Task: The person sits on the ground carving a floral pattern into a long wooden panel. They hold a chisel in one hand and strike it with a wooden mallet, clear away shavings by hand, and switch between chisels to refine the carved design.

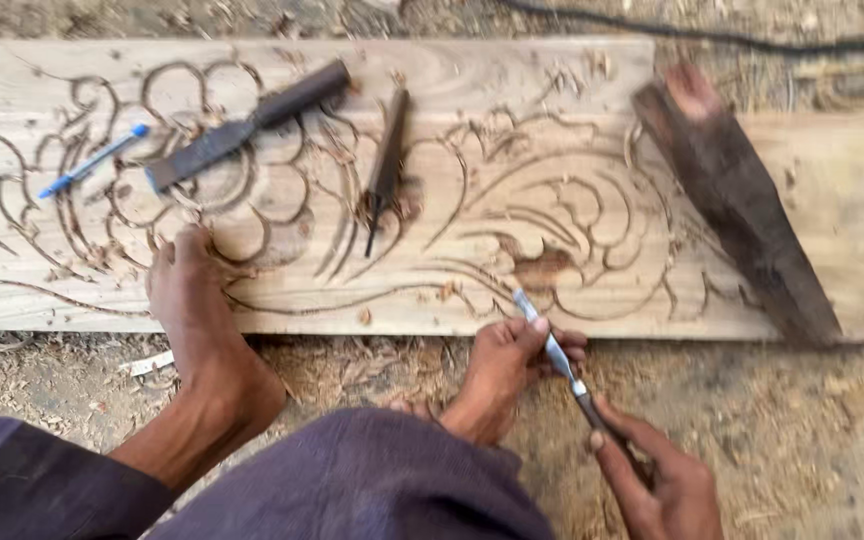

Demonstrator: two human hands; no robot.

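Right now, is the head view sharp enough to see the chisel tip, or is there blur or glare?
Head view: mildly blurred throughout; the chisel tip on the carved plank is soft but discernible; left hand and right hand smeared; light flat and even, no glare, only faint shadows.

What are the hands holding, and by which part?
One chisel: the left hand grips its metal shank near the tip, and the right hand grips its handle end.

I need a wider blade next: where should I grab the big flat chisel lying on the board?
Grip the flat chisel by its dark round handle, coming from the upper right end; the bare steel blade points down-left toward the blue pen.
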